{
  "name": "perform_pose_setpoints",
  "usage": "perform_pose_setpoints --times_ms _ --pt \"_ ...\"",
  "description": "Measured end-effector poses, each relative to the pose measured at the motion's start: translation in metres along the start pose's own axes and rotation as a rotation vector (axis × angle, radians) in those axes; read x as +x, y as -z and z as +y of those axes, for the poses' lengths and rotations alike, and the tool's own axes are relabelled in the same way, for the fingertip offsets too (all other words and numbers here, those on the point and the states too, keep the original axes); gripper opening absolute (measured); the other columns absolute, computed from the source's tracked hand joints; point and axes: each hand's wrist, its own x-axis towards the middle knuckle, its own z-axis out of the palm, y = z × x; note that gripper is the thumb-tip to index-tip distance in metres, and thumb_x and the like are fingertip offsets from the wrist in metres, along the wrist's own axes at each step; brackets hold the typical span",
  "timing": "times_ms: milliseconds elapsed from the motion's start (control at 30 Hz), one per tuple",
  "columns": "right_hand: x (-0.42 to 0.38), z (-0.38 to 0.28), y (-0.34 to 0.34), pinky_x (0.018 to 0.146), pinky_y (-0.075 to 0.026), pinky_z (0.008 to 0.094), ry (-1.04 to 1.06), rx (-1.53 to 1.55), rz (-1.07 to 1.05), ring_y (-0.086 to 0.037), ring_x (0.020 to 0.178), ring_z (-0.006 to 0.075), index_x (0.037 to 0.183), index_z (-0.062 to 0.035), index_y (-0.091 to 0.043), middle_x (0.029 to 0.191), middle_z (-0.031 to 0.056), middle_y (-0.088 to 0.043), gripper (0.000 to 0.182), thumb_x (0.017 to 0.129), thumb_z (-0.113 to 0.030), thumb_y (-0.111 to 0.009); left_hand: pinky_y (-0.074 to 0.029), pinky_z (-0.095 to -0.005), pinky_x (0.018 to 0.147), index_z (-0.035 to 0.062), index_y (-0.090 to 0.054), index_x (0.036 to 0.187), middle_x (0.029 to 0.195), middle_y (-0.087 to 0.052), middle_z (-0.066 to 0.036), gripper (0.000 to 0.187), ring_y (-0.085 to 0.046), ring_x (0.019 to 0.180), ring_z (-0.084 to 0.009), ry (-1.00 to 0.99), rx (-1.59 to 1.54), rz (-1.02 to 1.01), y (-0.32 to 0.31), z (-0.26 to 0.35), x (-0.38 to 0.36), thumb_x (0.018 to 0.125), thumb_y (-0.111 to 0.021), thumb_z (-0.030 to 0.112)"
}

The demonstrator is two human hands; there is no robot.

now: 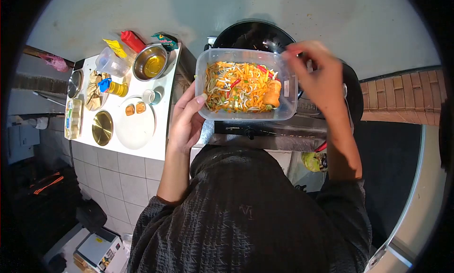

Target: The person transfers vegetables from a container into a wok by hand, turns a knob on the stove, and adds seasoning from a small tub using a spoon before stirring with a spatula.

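Observation:
My left hand [186,119] grips the left side of a clear plastic container [246,115], thumb on the rim and fingers beneath. Inside lie shredded orange vegetables [239,86] mixed with white sprouts, green bits and red chili strips. A smooth orange piece [273,94] sits at the container's right end. Over the upper right corner, my right hand [319,74] is blurred by motion, so whether its fingers hold anything is hidden. Behind the container a black wok [255,30] stands on the stove [279,136], partly covered.
On the white table [163,143] at left are a white plate [135,133] with two browned pieces, a steel bowl [150,63] of yellow liquid, a yellow bottle [117,88], a gold lid [102,127], a small glass [149,97], packets and an egg carton [73,119].

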Motion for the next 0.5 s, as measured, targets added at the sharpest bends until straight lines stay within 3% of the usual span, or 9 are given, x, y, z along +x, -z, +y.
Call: perform_pose_setpoints --times_ms 33,67,100,133,200,500 --pt "-0.004 -0.01 -0.011 0.059 -0.048 0.0312 -0.014 0.129 -0.096 -0.06 0.064 0.0195 0.089 -0.008 -0.066 0.081 0.0086 -0.063 0.014 0.079 -0.017 -0.069 -0.041 -0.0364 0.099 -0.0059 -0.033 0.138 0.13 -0.049 -0.016 0.058 -0.051 0.117 -0.0224 0.002 0.002 -0.002 0.001 0.0 0.001 0.087 -0.055 0.009" --pt "-0.008 -0.011 -0.026 0.063 -0.05 0.0344 0.059 0.093 -0.243 -0.061 0.066 0.0246 0.087 -0.0076 -0.066 0.082 0.0101 -0.063 0.015 0.079 -0.02 -0.067 -0.042 -0.036 0.099 -0.0058 -0.033 0.138 0.13 -0.049 -0.016 0.058 -0.051 0.117 -0.0222 0.014 0.0 -0.007 0.003 -0.001 0.002 0.087 -0.056 0.009" --pt "-0.013 -0.014 -0.038 0.063 -0.049 0.0349 0.162 0.042 -0.337 -0.062 0.069 0.0247 0.086 -0.0045 -0.064 0.082 0.0101 -0.064 0.015 0.077 -0.015 -0.069 -0.043 -0.0356 0.098 -0.0057 -0.033 0.138 0.13 -0.049 -0.016 0.058 -0.052 0.116 -0.0219 0.026 -0.002 -0.012 0.004 -0.002 0.002 0.087 -0.056 0.008" --pt "-0.017 -0.016 -0.048 0.063 -0.049 0.0349 0.156 0.041 -0.334 -0.062 0.069 0.0247 0.086 -0.0045 -0.064 0.082 0.0101 -0.064 0.015 0.077 -0.015 -0.069 -0.043 -0.0356 0.098 -0.0057 -0.033 0.138 0.13 -0.049 -0.016 0.058 -0.052 0.116 -0.0219 0.032 0.0 -0.016 0.003 -0.002 0.002 0.087 -0.056 0.008" --pt "-0.023 -0.02 -0.062 0.069 -0.05 0.0396 0.196 -0.083 -0.588 -0.062 0.075 0.0302 0.083 -0.0041 -0.063 0.082 0.011 -0.063 0.016 0.075 -0.016 -0.068 -0.044 -0.0354 0.097 -0.0055 -0.033 0.138 0.131 -0.048 -0.016 0.057 -0.052 0.115 -0.0214 0.036 0.0 -0.021 0.002 -0.003 0.003 0.087 -0.056 0.007" --pt "-0.031 -0.032 -0.073 0.071 -0.049 0.0412 0.104 -0.295 -0.471 -0.062 0.078 0.0304 0.083 -0.0071 -0.064 0.082 0.0086 -0.063 0.022 0.07 -0.023 -0.071 -0.045 -0.0353 0.096 -0.0055 -0.033 0.138 0.129 -0.049 -0.016 0.058 -0.054 0.113 -0.0205 0.071 -0.018 -0.031 0.009 -0.006 0.002 0.086 -0.057 0.006"
